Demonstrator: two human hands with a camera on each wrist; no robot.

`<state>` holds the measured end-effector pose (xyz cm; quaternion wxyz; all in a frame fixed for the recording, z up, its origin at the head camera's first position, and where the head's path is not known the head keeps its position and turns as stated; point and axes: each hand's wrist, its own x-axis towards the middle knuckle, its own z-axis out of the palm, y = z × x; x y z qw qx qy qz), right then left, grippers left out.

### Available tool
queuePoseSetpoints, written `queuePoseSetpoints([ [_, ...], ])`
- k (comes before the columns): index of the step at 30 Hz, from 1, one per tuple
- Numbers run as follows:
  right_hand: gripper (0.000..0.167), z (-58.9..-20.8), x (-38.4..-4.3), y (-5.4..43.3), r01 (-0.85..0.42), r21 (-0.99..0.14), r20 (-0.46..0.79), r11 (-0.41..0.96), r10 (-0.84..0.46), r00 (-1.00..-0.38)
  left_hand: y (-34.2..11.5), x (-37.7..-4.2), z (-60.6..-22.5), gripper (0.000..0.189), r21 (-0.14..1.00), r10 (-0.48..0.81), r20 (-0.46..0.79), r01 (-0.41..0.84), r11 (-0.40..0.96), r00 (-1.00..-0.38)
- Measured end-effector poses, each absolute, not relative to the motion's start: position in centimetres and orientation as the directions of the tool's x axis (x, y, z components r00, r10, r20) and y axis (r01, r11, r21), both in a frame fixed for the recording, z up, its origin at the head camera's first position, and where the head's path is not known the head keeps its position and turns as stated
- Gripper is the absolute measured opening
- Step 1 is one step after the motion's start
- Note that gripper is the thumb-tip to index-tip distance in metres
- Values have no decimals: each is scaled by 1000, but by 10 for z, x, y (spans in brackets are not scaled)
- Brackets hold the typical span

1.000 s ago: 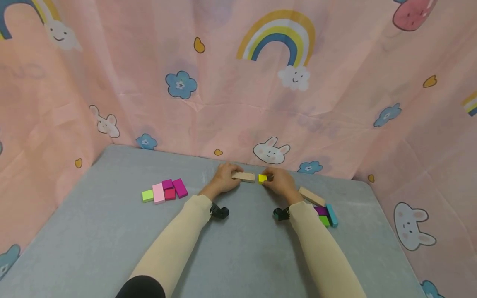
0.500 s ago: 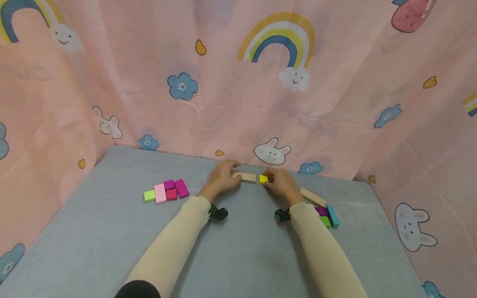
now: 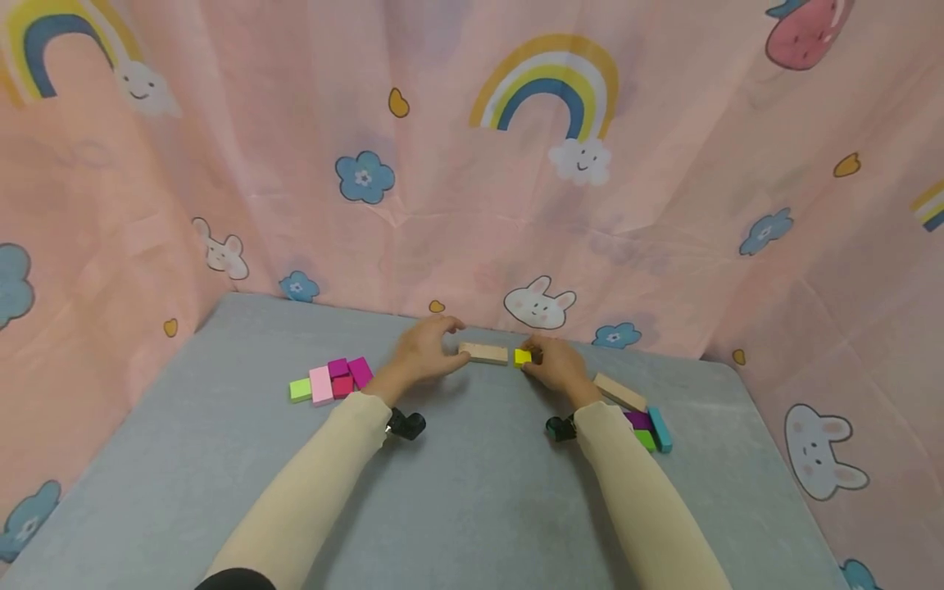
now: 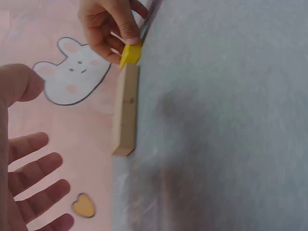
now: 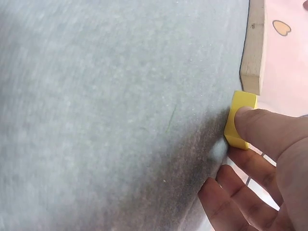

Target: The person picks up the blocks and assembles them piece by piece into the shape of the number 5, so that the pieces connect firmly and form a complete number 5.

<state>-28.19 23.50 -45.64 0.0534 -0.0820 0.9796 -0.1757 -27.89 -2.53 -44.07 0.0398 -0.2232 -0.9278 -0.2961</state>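
Head view: left hand has come off the plain wooden block it gripped a second ago, shifted left, thumb and fingers now apart, holding nothing; block lies on the grey table near the back edge. Right hand unchanged, pinching the yellow block just beside the wooden one's right end, small gap between. Purple block and green block partly hidden by the right sleeve. Left wrist view: left hand cut off by the frame's left edge, fingers spread, clear of the wooden block; right hand cropped at top, covering part of the yellow block. Right wrist view: thumb on yellow block, covering part of one face, finger behind; wooden block runs out of frame at top; fingertip contact behind hard to make out.
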Motion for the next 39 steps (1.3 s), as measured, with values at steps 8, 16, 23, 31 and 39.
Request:
queuePoseSetpoints([
  [8,30,-457,-281,235,-128,-360,-81,924,-168,-982,-57,-269,-426,49,465,419,180,452,761,-890],
  [16,30,-458,-282,238,-134,-345,-72,929,-168,-983,-86,-262,-433,51,415,388,202,437,798,-899],
  [23,30,-457,-282,236,-138,-341,-77,930,-174,-982,-108,-251,-441,55,401,370,180,412,818,-911],
  [31,29,-456,-280,234,-141,-357,-73,923,-178,-981,-131,-244,-449,59,386,342,165,379,841,-925],
  [39,28,-456,-281,235,-153,-361,-65,920,-189,-980,-148,-240,-459,62,345,316,170,357,868,-933],
])
